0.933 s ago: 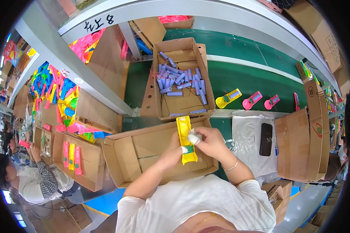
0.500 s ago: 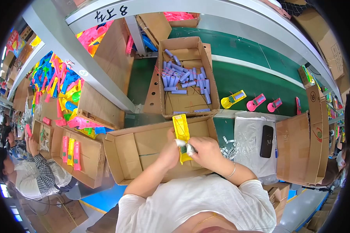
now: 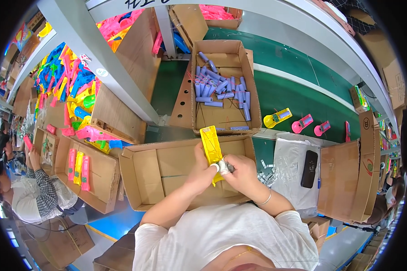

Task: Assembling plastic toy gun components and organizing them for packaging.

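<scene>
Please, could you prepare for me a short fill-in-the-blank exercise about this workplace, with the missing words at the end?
1. The left hand and the right hand hold a ____ plastic piece.
2. In the small carton at the left, a yellow strip lies between two ____ strips.
3. The wearer's bracelet is on the ____ wrist.
4. A flat ____ phone-like device lies on a white sheet.

Missing words: yellow; pink; right; black.

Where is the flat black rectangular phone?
In the head view, the phone lies right of the person's right hand, on the white plastic sheet, just left of a brown cardboard box.
</scene>
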`<action>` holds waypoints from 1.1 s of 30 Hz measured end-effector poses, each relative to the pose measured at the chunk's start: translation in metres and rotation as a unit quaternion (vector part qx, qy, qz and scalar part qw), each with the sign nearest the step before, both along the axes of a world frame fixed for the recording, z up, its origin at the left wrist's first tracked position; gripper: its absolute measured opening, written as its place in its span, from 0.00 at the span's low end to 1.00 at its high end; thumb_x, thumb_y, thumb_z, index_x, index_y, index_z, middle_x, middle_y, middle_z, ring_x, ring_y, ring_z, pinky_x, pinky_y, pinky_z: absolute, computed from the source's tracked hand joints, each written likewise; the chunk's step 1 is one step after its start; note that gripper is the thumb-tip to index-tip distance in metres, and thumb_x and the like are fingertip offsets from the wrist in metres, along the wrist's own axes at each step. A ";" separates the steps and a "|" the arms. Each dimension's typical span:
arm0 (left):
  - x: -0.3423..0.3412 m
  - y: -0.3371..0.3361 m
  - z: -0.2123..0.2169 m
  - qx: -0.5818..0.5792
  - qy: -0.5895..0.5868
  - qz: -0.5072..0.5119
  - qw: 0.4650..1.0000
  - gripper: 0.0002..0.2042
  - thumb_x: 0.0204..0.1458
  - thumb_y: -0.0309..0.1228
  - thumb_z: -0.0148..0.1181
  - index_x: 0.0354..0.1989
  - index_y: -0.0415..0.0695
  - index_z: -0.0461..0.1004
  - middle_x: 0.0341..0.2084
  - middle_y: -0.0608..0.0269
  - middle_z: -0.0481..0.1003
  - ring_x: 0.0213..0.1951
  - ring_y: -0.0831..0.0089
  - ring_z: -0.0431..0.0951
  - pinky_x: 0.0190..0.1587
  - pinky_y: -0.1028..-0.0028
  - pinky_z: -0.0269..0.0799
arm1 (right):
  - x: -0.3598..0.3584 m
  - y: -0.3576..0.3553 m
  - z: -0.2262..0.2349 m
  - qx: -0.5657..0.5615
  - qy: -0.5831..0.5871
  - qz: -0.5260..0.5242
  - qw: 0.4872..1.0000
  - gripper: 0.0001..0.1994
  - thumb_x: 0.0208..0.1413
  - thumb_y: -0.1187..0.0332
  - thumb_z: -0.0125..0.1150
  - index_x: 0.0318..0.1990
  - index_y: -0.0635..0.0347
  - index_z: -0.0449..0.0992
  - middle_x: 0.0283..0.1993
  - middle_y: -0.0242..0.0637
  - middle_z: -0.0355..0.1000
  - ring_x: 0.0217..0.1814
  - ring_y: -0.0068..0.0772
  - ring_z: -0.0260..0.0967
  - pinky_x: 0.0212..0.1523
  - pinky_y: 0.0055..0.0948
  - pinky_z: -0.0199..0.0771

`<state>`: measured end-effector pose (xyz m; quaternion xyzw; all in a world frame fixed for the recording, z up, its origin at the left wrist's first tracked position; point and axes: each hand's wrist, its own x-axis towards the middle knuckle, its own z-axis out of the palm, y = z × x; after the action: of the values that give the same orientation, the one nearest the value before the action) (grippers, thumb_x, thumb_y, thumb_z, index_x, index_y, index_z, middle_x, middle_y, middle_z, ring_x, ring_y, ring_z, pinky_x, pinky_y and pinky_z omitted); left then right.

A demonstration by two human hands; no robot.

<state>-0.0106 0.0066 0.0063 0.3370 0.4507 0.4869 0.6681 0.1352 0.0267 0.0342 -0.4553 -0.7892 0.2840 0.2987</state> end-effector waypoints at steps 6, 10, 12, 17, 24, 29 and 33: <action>-0.002 0.003 0.004 -0.022 -0.077 0.000 0.997 0.33 0.45 0.16 0.42 0.62 0.48 0.40 0.50 0.52 0.62 0.53 0.63 0.66 0.55 0.65 0.64 | 0.007 0.007 -0.008 0.175 -0.034 0.088 0.980 0.09 0.37 0.69 0.64 0.27 0.56 0.70 0.22 0.34 0.64 0.25 0.37 0.66 0.25 0.34 0.67; -0.007 0.006 0.013 -0.079 -0.133 -0.023 0.988 0.31 0.49 0.21 0.45 0.62 0.49 0.41 0.50 0.52 0.63 0.53 0.62 0.66 0.54 0.63 0.65 | 0.013 0.006 -0.012 0.189 -0.023 0.097 0.977 0.10 0.36 0.70 0.65 0.26 0.57 0.69 0.23 0.33 0.63 0.25 0.35 0.66 0.25 0.33 0.67; -0.011 0.007 0.010 -0.084 -0.224 -0.030 0.971 0.32 0.51 0.24 0.47 0.63 0.51 0.40 0.50 0.52 0.63 0.52 0.61 0.67 0.54 0.63 0.65 | 0.013 0.006 -0.013 0.203 -0.019 0.117 0.972 0.10 0.36 0.70 0.64 0.26 0.57 0.69 0.23 0.33 0.63 0.25 0.34 0.66 0.25 0.33 0.66; -0.001 0.007 0.017 -0.120 -0.117 -0.010 0.986 0.32 0.51 0.16 0.42 0.62 0.49 0.38 0.47 0.52 0.63 0.49 0.64 0.68 0.50 0.67 0.68 | 0.022 0.019 -0.014 0.193 -0.021 0.203 0.960 0.09 0.37 0.70 0.63 0.27 0.56 0.71 0.23 0.32 0.63 0.25 0.34 0.64 0.25 0.32 0.66; -0.004 0.003 0.015 -0.064 -0.083 -0.029 0.994 0.32 0.51 0.18 0.42 0.62 0.47 0.37 0.48 0.51 0.63 0.46 0.64 0.71 0.47 0.65 0.70 | 0.001 0.110 -0.017 -0.052 0.082 0.113 0.989 0.11 0.47 0.66 0.63 0.36 0.60 0.73 0.28 0.36 0.72 0.28 0.39 0.69 0.29 0.32 0.69; 0.001 0.001 0.004 -0.040 -0.047 -0.062 0.996 0.32 0.51 0.18 0.40 0.63 0.49 0.36 0.49 0.50 0.63 0.46 0.63 0.71 0.47 0.63 0.70 | -0.043 0.179 -0.051 0.014 -0.079 -0.036 0.996 0.15 0.47 0.65 0.63 0.39 0.61 0.69 0.31 0.47 0.73 0.34 0.49 0.71 0.35 0.40 0.71; 0.002 -0.001 0.007 -0.035 -0.045 -0.082 0.995 0.32 0.49 0.18 0.40 0.62 0.48 0.36 0.48 0.50 0.64 0.46 0.62 0.71 0.47 0.63 0.70 | -0.049 0.194 -0.059 -0.006 -0.057 -0.023 0.998 0.16 0.47 0.68 0.60 0.41 0.62 0.64 0.30 0.52 0.72 0.36 0.56 0.71 0.37 0.46 0.70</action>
<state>-0.0083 0.0059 0.0133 0.3272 0.4079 0.4285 0.7368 0.0859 0.2204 -0.0245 -0.4908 -0.7924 0.2554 0.2571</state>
